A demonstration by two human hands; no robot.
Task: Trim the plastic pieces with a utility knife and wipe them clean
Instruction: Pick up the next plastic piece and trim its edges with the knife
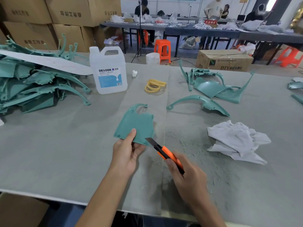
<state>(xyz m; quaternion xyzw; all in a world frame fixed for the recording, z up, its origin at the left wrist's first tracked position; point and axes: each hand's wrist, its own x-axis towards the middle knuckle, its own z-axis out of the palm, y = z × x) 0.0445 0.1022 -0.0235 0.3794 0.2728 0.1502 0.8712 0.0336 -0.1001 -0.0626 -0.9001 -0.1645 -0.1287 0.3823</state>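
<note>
**A:** From the head view, how do things stand?

**B:** The left hand pinches the teal plastic piece at its lower edge. The thumb is on top and the fingers are curled beneath, holding it just above the worktop. The right hand is wrapped tight round the orange utility knife. The blade is out, with its tip at the piece's lower right corner.

**A:** What worries you?

**B:** The blade is close to the left hand. If it skips off the edge, it would likely run at that hand. The piece is gripped at one edge only, so it may flex and let the knife gouge its face.

**A:** And the wiping?

**B:** The white cloth lies to the right among shavings, which could cling to it and smear the piece.
</note>
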